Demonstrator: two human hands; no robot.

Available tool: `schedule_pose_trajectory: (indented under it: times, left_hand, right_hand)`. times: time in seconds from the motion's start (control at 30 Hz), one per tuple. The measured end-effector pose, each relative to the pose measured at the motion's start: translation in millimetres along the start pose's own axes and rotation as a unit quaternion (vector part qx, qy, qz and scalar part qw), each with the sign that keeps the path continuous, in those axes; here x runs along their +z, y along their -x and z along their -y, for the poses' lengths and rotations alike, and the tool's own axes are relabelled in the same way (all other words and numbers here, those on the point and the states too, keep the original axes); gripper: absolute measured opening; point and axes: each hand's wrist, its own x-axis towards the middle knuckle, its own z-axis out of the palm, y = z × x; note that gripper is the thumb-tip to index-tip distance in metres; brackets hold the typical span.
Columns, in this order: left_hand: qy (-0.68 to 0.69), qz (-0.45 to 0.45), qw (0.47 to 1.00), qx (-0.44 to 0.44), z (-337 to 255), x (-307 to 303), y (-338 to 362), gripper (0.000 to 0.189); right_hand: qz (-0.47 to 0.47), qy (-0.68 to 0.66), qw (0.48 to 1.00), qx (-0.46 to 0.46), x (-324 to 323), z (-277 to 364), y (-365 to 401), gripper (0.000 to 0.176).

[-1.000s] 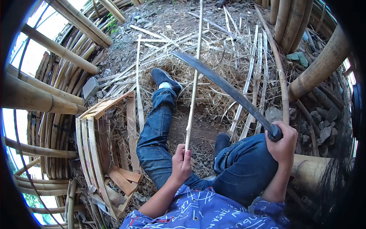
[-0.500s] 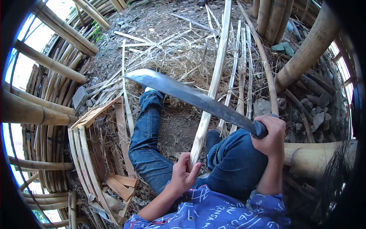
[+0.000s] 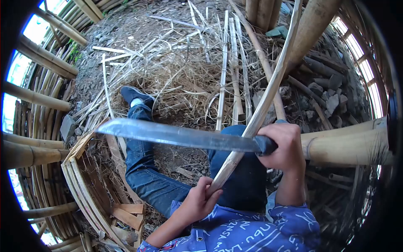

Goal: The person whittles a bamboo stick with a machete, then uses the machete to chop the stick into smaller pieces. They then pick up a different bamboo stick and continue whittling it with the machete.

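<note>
two grips logged, both closed: your left grip point(image 3: 203, 200) is wrapped around the lower end of a long pale strip point(image 3: 268, 98), and your right grip point(image 3: 284, 143) is clenched round the dark handle point(image 3: 265, 145) of a broad blade point(image 3: 168, 135). the strip slants up and to the right from your left grip, passes above the bent leg point(image 3: 247, 182) and runs out at the top edge of the view. the blade crosses in front of it, tip pointing left; you cannot tell from here whether metal touches strip. handling, as judged: the strip should be light for its length, stiff along the grain yet a little springy, dry rather than slippery, with split faces that may shed splinters. its long free end could sway and twist in your fingers, so hold it firmly by the flat faces close to the lower end, well clear of the blade. the blade looks rigid and probably heavier; take it by the handle only, whole palm round it. surroundings: more strips point(image 3: 223, 75) and curled shavings point(image 3: 176, 80) lie on the ground point(image 3: 119, 27) ahead of you, a slatted wooden frame point(image 3: 79, 185) is at left, and a thick bamboo pole point(image 3: 340, 140) lies at right, broken stones point(image 3: 331, 103) just beyond it.
</note>
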Motion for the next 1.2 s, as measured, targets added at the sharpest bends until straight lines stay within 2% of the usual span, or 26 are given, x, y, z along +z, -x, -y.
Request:
schedule_pose_trajectory:
  times: [0.2, 0.33, 0.5, 0.57, 0.63, 0.67, 0.83, 0.9, 0.97, 1.03, 1.1, 1.2]
  left_hand:
    - [-0.044, -0.025, 0.998, -0.029, -7.5, -0.6, 4.2, 0.027]
    - [0.001, 0.006, 0.999, -0.046, -8.0, -4.6, 1.5, 0.026]
    - [0.045, -0.021, 0.994, -0.094, -3.9, 6.2, 7.9, 0.023]
    - [0.039, -0.03, 0.995, -0.083, -2.4, 9.7, 8.3, 0.024]
    - [0.032, -0.038, 0.996, -0.074, -2.6, 11.9, 9.1, 0.024]
    - [0.018, -0.041, 0.997, -0.07, -4.4, 11.5, 8.7, 0.025]
    - [-0.022, -0.043, 0.997, -0.065, -13.5, 5.4, 5.8, 0.026]
    - [-0.033, -0.048, 0.998, -0.023, -9.1, 4.2, 4.5, 0.027]
    - [-0.022, -0.048, 0.998, -0.022, -8.2, 2.1, 3.7, 0.026]
    - [-0.015, -0.024, 0.999, -0.045, -11.5, -2.2, 3.2, 0.025]
    - [-0.011, -0.021, 0.998, -0.056, -15.5, -3.6, 4.0, 0.025]
    - [-0.017, -0.025, 0.997, -0.065, -17.9, -4.1, 4.0, 0.025]
  right_hand:
    - [-0.048, -0.062, 0.991, 0.112, -14.5, -3.2, 11.3, 0.02]
    - [-0.055, -0.04, 0.991, 0.116, -22.8, -10.6, 12.9, 0.038]
    - [-0.054, -0.044, 0.988, 0.137, -29.2, -19.3, 19.4, 0.042]
    - [-0.055, -0.046, 0.986, 0.151, -30.8, -20.9, 22.0, 0.046]
    - [0.008, -0.252, 0.92, 0.301, -33.5, -20.3, 24.0, 0.055]
    - [0.016, -0.25, 0.926, 0.281, -31.4, -19.4, 23.7, 0.06]
    - [0.034, -0.277, 0.908, 0.313, -43.1, -22.7, 25.6, 0.055]
    - [0.04, -0.28, 0.906, 0.314, -46.9, -26.0, 23.7, 0.054]
    - [0.007, -0.333, 0.875, 0.351, -47.5, -29.0, 22.5, 0.052]
    - [0.02, -0.339, 0.857, 0.387, -42.5, -25.1, 21.0, 0.05]
    - [0.038, -0.317, 0.873, 0.369, -38.9, -24.7, 24.2, 0.048]
    - [0.049, -0.324, 0.865, 0.379, -45.3, -22.7, 24.5, 0.047]
